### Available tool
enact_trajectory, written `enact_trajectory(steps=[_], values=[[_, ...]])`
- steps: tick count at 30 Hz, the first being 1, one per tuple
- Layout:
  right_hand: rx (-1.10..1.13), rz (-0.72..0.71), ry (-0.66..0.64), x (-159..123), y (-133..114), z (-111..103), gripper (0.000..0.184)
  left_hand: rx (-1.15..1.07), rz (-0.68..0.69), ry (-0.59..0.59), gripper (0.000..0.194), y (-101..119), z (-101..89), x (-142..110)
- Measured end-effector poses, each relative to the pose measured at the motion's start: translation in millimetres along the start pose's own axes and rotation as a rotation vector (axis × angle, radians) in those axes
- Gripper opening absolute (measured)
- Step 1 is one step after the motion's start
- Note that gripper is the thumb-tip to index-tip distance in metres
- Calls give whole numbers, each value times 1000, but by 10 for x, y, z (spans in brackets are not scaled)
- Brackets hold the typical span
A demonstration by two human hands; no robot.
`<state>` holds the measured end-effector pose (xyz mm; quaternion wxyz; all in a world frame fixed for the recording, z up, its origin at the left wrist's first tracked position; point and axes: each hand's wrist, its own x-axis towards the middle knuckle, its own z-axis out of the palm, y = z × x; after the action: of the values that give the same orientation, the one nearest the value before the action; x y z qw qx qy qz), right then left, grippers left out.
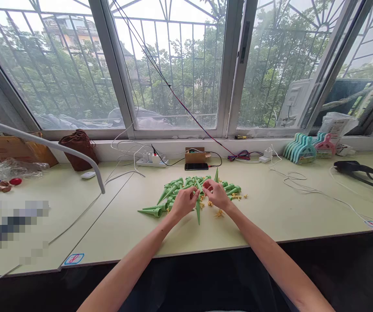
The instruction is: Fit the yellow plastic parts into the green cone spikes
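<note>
While yellow pieces (219,213) lie loose beside heaped green spikes (154,211) (tally finished: unclear), left hand (184,201) and right hand (217,194) meet around one spike (199,186); each grip's closure, cannot tell.

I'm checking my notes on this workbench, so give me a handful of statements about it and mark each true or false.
1. The left hand and right hand are both at the pile of green spikes. True.
2. Every green spike stands upright. False: many lie on their sides.
3. The black phone lies in front of the small cardboard box. True.
4. The brown bag stands beside the pink hangers. False: it is at the left, near the window wall, and they are at the right.
5. The blue-green hangers are left of the pink hangers. True.
</note>
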<state>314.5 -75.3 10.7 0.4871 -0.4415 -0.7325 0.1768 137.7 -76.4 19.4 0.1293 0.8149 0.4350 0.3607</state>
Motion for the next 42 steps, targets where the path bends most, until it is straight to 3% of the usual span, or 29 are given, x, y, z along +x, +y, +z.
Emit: enact_trajectory(steps=[6, 26, 42], values=[[95, -12, -61, -16, -45, 22, 12, -20, 20, 15, 26, -3, 6, -4], [177, -8, -7, -15, -41, 62, 16, -51, 75, -31, 15, 33, -6, -11], [223, -3, -6, -5, -52, 46, 21, -102, 107, -44, 30, 22, -10, 14]])
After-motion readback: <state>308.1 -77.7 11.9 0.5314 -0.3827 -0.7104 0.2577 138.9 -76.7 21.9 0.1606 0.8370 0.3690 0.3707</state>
